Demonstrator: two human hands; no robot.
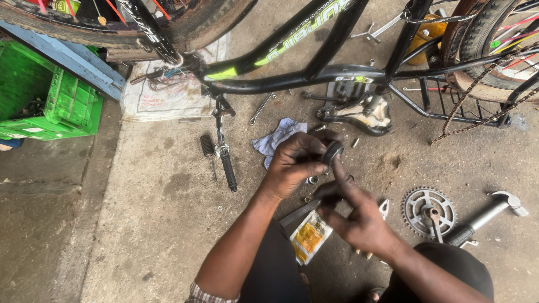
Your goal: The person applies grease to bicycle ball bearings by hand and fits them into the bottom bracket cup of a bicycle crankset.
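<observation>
My left hand [293,164] holds a small black ring-shaped bicycle part [332,151] up over the concrete floor. The forefinger of my right hand [352,210] reaches up and touches that part from below; its other fingers are curled, and I cannot tell if they hold anything. An upside-down black bicycle frame [292,78] with yellow-green lettering stands just beyond my hands. A small yellow sachet [309,237] lies on the floor under my wrists.
A toothed chainring with crank [429,212] and a hammer [487,216] lie at the right. A blue rag [279,138], a saddle [359,114], handlebar grips [227,168], a wrench [261,108] and a hanging chain [477,106] lie near the frame. A green crate [50,98] stands far left.
</observation>
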